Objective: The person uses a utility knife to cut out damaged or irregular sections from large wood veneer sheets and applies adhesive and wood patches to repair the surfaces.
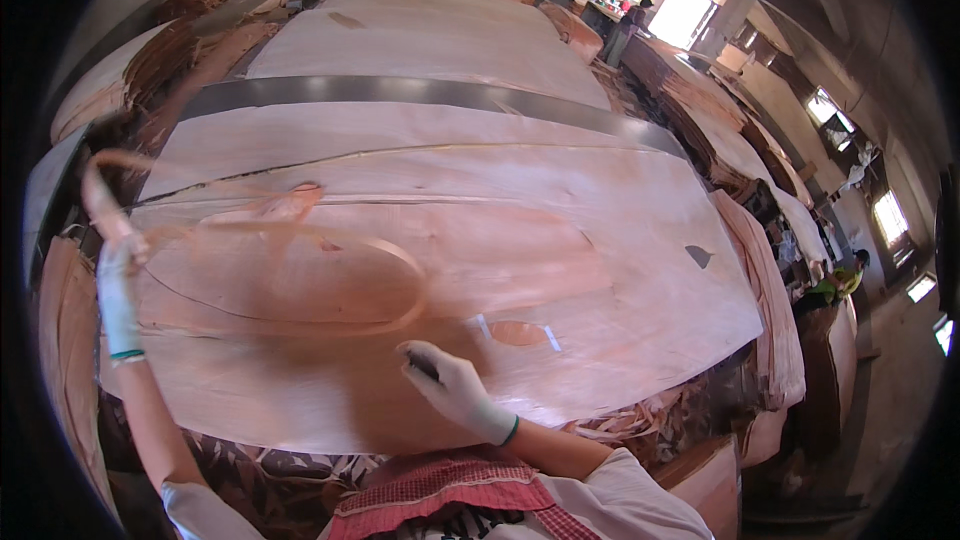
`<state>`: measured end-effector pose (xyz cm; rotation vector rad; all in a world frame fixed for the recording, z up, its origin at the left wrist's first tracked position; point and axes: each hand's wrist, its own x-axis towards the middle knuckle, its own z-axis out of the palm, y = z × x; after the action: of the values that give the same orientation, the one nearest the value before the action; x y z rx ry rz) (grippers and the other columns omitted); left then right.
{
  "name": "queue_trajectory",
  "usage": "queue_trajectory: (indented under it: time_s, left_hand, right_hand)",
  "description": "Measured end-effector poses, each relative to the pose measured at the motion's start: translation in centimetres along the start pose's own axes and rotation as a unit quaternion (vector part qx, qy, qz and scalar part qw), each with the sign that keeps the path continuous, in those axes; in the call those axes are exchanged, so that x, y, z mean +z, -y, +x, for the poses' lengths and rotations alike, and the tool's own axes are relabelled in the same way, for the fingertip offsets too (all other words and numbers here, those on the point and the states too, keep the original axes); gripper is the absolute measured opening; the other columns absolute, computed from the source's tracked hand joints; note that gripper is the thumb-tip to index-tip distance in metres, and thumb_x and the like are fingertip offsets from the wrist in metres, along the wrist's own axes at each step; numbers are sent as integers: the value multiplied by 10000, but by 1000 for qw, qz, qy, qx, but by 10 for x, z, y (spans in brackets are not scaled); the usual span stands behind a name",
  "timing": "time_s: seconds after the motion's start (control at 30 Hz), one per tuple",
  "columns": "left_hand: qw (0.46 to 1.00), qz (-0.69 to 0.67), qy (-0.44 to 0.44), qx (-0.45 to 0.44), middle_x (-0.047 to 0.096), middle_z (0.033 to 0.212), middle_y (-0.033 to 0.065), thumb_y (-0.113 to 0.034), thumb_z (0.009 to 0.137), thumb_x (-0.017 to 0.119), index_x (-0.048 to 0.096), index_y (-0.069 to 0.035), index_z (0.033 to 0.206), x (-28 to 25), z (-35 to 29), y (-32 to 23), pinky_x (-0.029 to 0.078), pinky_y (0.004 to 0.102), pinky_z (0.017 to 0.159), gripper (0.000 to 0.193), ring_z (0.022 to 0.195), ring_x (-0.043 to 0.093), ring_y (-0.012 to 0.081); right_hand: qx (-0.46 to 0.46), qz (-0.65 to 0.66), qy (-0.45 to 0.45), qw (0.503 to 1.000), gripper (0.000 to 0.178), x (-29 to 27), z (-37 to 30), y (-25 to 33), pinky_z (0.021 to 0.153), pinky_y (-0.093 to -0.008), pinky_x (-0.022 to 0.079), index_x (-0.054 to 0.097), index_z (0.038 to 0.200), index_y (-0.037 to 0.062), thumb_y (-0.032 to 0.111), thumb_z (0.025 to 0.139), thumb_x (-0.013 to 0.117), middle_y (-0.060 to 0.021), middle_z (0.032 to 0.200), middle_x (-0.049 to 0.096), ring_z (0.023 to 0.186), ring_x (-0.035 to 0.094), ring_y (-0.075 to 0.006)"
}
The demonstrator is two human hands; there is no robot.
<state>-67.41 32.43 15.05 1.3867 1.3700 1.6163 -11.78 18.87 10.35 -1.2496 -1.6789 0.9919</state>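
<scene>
My left hand (120, 285), in a white glove with a green cuff edge, is raised at the left edge of a broad pinkish wood veneer sheet (650, 330). It is closed on a thin veneer strip (424, 285), which curls in a wide loop over the sheet, blurred by motion. My right hand (455, 390), also gloved, hovers above the near middle of the sheet. Its fingers are wrapped round a small dark tool (424, 366) whose kind I cannot make out. Beside it lies an oval patch (520, 333) with white tape at both ends. A long dark split (330, 158) crosses the sheet.
A grey metal band (400, 92) spans the table beyond the sheet, with more veneer (430, 40) behind it. Veneer stacks (690, 105) line both sides. Scraps (630, 420) lie along the near edge. One person (628, 30) stands far back; another (840, 282) is at the right.
</scene>
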Motion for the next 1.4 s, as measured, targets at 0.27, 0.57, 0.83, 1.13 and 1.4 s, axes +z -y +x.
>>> queue_trajectory:
  time_s: [0.27, 0.57, 0.83, 1.13, 1.4]
  left_hand:
    - [763, 592, -243, 89, 462, 1407, 215, -92, 987, 450, 437, -42, 1429, -275, -173, 49, 398, 382, 1061, 445, 1250, 498, 341]
    - [950, -59, -186, -245, 649, 963, 36, -123, 948, 551, 583, -59, 1124, -209, -286, 77, 533, 286, 702, 190, 817, 642, 145]
    - [933, -53, -154, -321, 588, 793, -4, -188, 920, 585, 577, -105, 1091, -178, -214, 65, 447, 231, 453, 191, 593, 559, 109]
    - [956, 67, -11, -287, 540, 728, -63, -194, 900, 599, 601, -87, 1086, -255, -87, 109, 345, 199, 432, 214, 539, 451, 20]
    - [788, 572, -145, 174, 624, 974, 83, -160, 937, 575, 612, -80, 1152, -423, -21, 77, 487, 248, 811, 232, 956, 596, 166]
  right_hand:
    - [24, -131, -69, 989, 293, -3, 57, -49, 798, -432, 510, 602, 1117, 38, 275, 951, 559, -213, 1019, 658, 936, 643, -383]
    - [58, -290, -39, 954, 291, 71, 156, -161, 761, -530, 482, 621, 998, 70, 336, 940, 517, -226, 899, 669, 859, 628, -435]
    - [130, -358, -12, 924, 328, 123, 201, -171, 783, -538, 485, 629, 1015, 88, 383, 925, 518, -218, 949, 675, 903, 631, -432]
    - [282, -424, 21, 860, 355, 155, 221, -150, 860, -482, 507, 656, 1091, 129, 392, 869, 567, -196, 1058, 674, 1009, 636, -384]
    - [292, -416, 4, 861, 331, 176, 226, -136, 875, -480, 507, 655, 1092, 128, 356, 866, 571, -193, 1075, 671, 1027, 632, -375]
